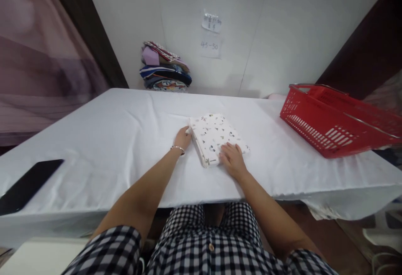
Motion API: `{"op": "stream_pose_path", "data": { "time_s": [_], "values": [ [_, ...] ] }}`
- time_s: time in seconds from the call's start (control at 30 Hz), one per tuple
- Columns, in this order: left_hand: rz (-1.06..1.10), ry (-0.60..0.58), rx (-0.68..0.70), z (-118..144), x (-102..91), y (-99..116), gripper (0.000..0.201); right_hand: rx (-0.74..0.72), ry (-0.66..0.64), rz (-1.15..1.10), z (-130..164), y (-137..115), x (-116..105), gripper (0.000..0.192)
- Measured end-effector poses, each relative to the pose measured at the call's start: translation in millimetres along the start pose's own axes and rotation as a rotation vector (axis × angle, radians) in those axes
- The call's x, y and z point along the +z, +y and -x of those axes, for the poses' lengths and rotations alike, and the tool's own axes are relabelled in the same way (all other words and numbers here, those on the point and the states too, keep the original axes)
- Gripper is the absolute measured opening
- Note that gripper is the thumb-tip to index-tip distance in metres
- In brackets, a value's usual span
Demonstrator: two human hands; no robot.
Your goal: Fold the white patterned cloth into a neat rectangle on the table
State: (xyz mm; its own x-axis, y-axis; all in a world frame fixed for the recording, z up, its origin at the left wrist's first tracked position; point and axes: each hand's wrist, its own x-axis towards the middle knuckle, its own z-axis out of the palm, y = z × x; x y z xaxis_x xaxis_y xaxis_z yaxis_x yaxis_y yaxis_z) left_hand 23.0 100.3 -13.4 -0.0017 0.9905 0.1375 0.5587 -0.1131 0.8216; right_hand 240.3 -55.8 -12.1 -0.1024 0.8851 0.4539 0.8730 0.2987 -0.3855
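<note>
A folded white cloth (213, 134) with a small scattered print lies in a flat rectangular bundle on the white-covered table (150, 124). At its left edge, my left hand (184, 138) has its fingers closed on the fabric, and a bit of white shows by the thumb. The fingertips of that hand are partly hidden. My right hand (232, 159) rests on top of the bundle near its front right part, with the fingers laid out flat. A bracelet is on my left wrist.
A red plastic basket (339, 124) with metal handles stands at the right. Several folded fabrics (166, 71) are stacked at the back against the wall (276, 36), which bears paper notes (211, 47). A dark flat device (28, 187) lies at the left front edge.
</note>
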Motion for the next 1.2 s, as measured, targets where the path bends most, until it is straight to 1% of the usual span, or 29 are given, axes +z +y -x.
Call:
{"op": "stream_pose_path", "data": {
  "time_s": [0.07,0.13,0.2,0.23,0.3,0.37,0.43,0.5,0.53,0.6,0.67,0.7,0.77,0.83,0.9,0.93,1.0,1.1,1.2],
  "values": [
    [-0.180,-0.048,0.273,16.0,-5.1,-1.4,0.061,-0.067,-0.052,0.025,7.3,2.2,-2.1,0.037],
    [-0.361,-0.134,0.516,25.6,-7.4,1.8,0.066,-0.159,-0.141,0.060,12.3,2.6,-2.7,0.048],
    [-0.479,-0.239,0.670,28.0,-6.8,8.1,0.063,-0.214,-0.201,0.095,13.6,1.3,-2.2,0.056],
    [-0.515,-0.284,0.712,27.3,-5.7,11.5,0.060,-0.219,-0.210,0.111,13.0,0.4,-1.9,0.057],
    [-0.561,-0.331,0.733,24.8,-3.0,17.1,0.054,-0.206,-0.206,0.137,9.4,0.5,-1.9,0.054],
    [-0.583,-0.328,0.714,25.7,-0.1,21.4,0.051,-0.197,-0.215,0.160,4.1,6.6,-4.9,0.050],
    [-0.583,-0.312,0.707,34.5,2.9,26.2,0.049,-0.198,-0.255,0.183,-1.5,22.1,-13.1,0.046],
    [-0.575,-0.317,0.728,51.9,6.2,33.3,0.046,-0.162,-0.280,0.210,-5.4,46.2,-26.4,0.043],
    [-0.571,-0.330,0.748,62.7,8.0,37.6,0.044,-0.112,-0.269,0.224,-6.4,59.6,-34.0,0.041],
    [-0.556,-0.391,0.821,84.4,11.1,45.8,0.041,0.042,-0.192,0.248,-5.8,83.8,-48.0,0.039],
    [-0.511,-0.428,0.873,99.9,12.0,50.2,0.045,0.177,-0.125,0.194,-1.5,98.5,-56.5,0.040],
    [-0.496,-0.424,0.871,103.6,10.8,50.0,0.047,0.228,-0.100,0.127,2.2,101.1,-58.0,0.042],
    [-0.490,-0.384,0.836,103.0,4.0,44.3,0.053,0.305,-0.059,-0.058,12.5,98.0,-56.9,0.046],
    [-0.520,-0.337,0.793,94.9,-7.4,33.4,0.058,0.391,-0.006,-0.247,25.0,87.2,-53.3,0.044],
    [-0.565,-0.317,0.773,84.9,-19.8,22.0,0.060,0.516,0.024,-0.422,35.9,73.5,-50.9,0.042],
    [-0.584,-0.314,0.771,80.8,-24.8,17.5,0.061,0.586,0.026,-0.512,39.7,66.6,-50.5,0.043],
    [-0.611,-0.313,0.790,76.3,-30.6,12.8,0.060,0.714,0.015,-0.676,43.0,53.8,-51.2,0.055],
    [-0.626,-0.321,0.847,80.2,-27.3,15.8,0.058,0.805,-0.018,-0.820,37.4,37.6,-55.2,0.072],
    [-0.602,-0.324,0.869,92.5,-15.3,24.2,0.057,0.849,-0.077,-0.980,24.6,25.3,-63.5,0.081]
  ]
}}
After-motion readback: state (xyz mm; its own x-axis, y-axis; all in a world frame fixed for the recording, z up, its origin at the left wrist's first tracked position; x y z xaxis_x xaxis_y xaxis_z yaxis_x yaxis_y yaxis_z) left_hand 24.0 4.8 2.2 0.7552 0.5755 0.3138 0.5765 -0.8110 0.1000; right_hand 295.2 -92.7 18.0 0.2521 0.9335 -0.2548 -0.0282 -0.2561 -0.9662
